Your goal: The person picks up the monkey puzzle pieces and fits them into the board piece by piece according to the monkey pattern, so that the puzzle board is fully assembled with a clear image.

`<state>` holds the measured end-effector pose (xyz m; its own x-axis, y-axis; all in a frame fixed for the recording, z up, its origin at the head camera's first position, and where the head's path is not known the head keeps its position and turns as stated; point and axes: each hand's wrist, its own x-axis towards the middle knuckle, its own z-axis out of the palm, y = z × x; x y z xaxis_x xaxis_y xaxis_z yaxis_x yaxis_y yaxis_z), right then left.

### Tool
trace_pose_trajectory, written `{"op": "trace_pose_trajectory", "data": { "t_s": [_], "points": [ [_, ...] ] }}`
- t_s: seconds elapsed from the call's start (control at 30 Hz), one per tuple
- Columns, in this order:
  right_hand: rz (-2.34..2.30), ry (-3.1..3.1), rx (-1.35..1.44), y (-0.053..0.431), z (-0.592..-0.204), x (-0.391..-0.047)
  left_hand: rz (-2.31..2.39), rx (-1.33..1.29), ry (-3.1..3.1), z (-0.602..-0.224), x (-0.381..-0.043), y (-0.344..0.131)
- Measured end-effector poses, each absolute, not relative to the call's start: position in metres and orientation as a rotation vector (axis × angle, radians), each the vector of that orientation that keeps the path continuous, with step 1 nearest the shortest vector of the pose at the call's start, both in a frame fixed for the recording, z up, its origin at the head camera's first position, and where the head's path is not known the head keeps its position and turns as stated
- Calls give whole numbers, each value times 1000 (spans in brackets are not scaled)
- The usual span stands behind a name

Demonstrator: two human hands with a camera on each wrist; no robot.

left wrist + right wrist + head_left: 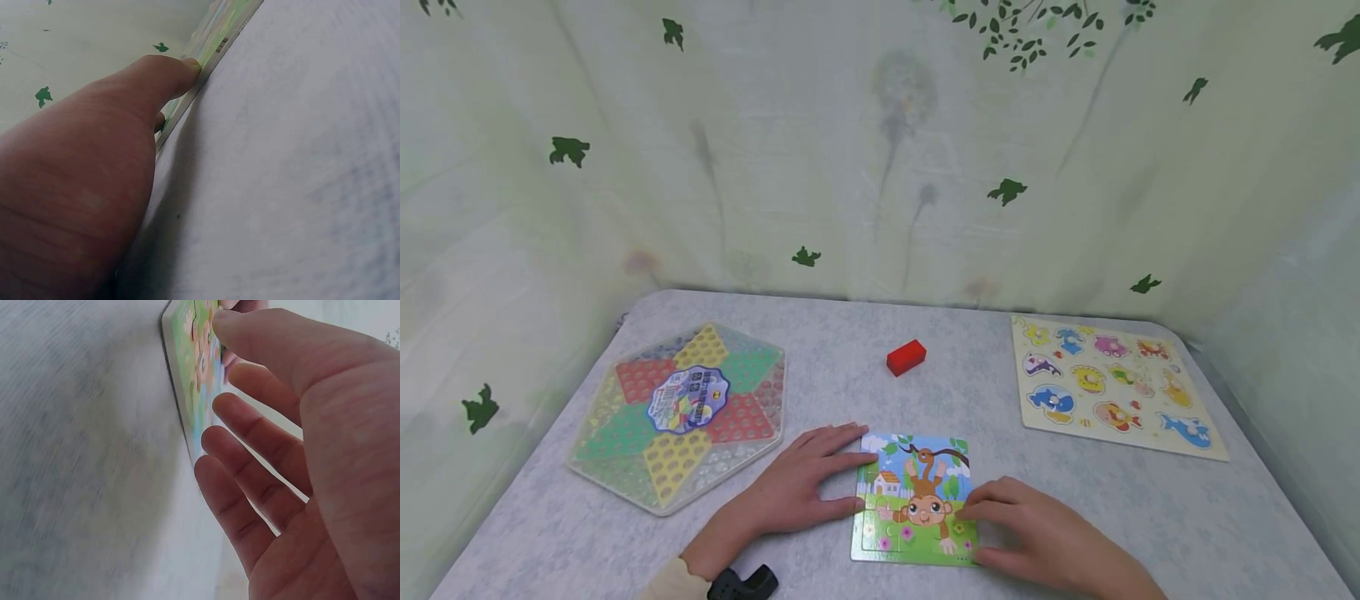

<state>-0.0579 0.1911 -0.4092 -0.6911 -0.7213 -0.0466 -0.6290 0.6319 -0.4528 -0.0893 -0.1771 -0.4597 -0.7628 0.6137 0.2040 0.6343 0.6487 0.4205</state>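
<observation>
A square jigsaw puzzle (917, 500) with a picture of a hanging monkey lies flat on the table in front of me, its pieces fitted in the frame. My left hand (808, 483) is spread at its left side, thumb and forefinger touching the edge; the left wrist view shows the thumb (184, 70) on the puzzle's rim. On the opposite side, my right hand (1037, 533) has its fingers at the right edge. Seen from the right wrist, its fingers (234, 494) are slightly bent and apart, with the thumb over the puzzle's face (199, 356).
A red block (906, 357) lies beyond the puzzle. To the left is a hexagonal Chinese checkers board (747, 454) in clear plastic. A wooden animal puzzle board (1078, 408) lies at the back right. A patterned curtain (850, 167) rises behind the table.
</observation>
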Motion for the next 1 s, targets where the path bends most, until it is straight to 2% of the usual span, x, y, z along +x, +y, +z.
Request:
{"op": "trace_pose_trajectory", "data": {
  "t_s": [0.27,0.73,1.0],
  "points": [
    [-612,2518,-753,207,-404,-56,-761,-1048,-2849,-461,-89,-178],
    [-632,2517,-526,244,-406,-49,-747,-1062,-2841,-459,-89,-178],
    [-617,2572,-539,268,-411,-47,-747,-1059,-2848,-459,-89,-178]
  ]
}}
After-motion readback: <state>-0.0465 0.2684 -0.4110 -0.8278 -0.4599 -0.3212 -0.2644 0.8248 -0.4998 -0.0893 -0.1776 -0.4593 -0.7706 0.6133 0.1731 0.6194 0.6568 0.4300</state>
